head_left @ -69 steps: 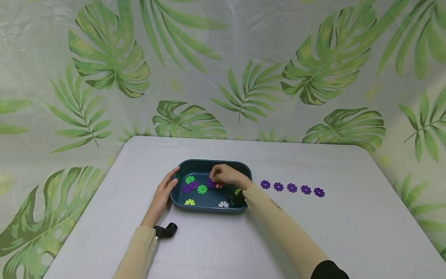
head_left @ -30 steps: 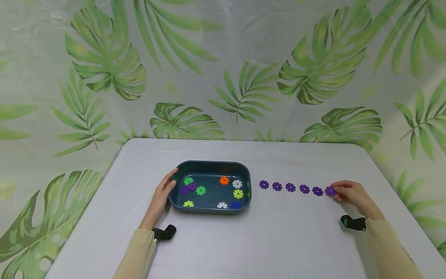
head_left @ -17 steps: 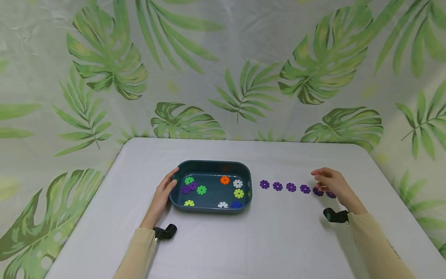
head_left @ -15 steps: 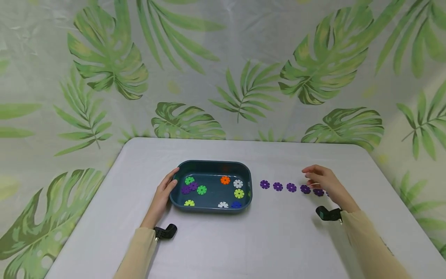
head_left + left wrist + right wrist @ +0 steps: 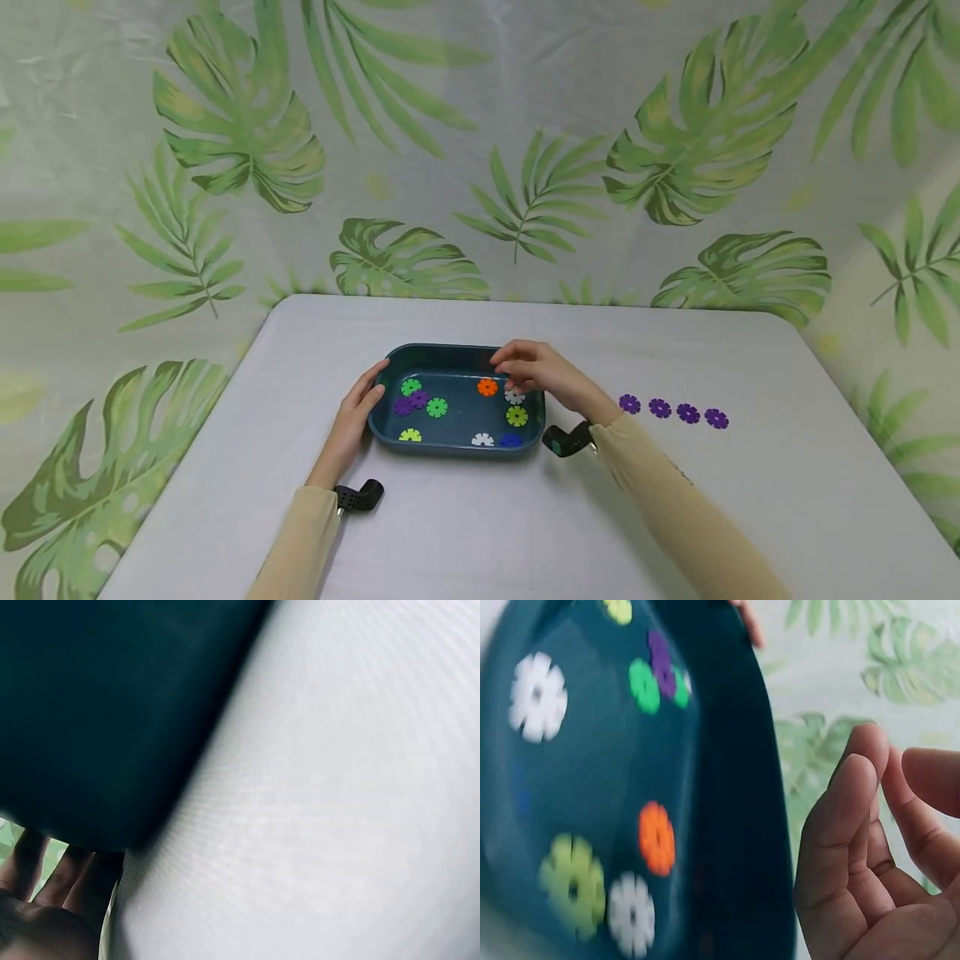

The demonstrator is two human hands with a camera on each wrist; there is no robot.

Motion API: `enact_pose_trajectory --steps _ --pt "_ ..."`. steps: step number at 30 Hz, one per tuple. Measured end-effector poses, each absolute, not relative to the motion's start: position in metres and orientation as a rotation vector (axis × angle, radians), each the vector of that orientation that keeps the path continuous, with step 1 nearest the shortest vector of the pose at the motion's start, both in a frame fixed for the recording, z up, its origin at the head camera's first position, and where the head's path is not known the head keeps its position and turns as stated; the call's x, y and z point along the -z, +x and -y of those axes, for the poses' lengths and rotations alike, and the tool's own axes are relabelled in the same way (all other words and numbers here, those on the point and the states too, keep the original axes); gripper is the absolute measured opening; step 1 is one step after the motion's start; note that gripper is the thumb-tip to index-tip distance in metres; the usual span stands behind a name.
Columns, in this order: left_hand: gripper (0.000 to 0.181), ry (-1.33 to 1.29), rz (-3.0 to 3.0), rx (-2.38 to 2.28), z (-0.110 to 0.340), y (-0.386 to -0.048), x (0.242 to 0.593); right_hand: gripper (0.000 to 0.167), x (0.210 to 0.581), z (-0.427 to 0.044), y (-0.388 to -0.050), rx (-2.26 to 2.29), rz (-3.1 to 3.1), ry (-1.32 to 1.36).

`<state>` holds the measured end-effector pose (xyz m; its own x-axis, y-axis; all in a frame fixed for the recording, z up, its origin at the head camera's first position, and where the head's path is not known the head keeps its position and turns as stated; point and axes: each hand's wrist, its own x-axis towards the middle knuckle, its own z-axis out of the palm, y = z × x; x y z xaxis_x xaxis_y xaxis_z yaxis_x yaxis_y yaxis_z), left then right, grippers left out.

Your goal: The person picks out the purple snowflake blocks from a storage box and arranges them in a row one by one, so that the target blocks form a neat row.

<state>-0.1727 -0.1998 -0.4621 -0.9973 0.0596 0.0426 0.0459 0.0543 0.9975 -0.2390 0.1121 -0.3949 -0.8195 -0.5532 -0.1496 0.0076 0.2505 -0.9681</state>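
Observation:
My left hand (image 5: pixel 352 425) holds the left end of the dark teal tray (image 5: pixel 450 451), with thumb and fingertips at its rim. In the left wrist view, its fingers (image 5: pixel 56 881) show beside the tray's outer wall. My right hand (image 5: pixel 551 377) hovers over the tray's right side, fingers loosely bent and holding nothing. Below it lie an orange flower-shaped plastic disc (image 5: pixel 487 387), a white disc (image 5: pixel 515 397) partly hidden by the fingers, and a yellow-green disc (image 5: pixel 517 416). Two purple discs (image 5: pixel 403 406) overlap at the tray's left, near green discs (image 5: pixel 437 407).
Several purple discs (image 5: pixel 659 408) lie in a row on the white table (image 5: pixel 465 525) right of the tray; my right forearm hides the row's left end. A blue disc (image 5: pixel 511 440) and another white disc (image 5: pixel 482 439) sit by the tray's front wall. Leaf-print cloth (image 5: pixel 525 125) hangs behind.
My right hand took a purple disc from the tray, set it at the row's right end and let go. It then moved left, back over the tray. My left hand stayed put.

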Motion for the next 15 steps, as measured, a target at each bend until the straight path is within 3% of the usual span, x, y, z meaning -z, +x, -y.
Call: enact_pose_trajectory --steps 15 --pt "0.046 0.125 -2.254 -2.155 0.2 -0.172 0.461 0.028 0.423 -0.006 -0.257 1.413 -1.909 -0.493"
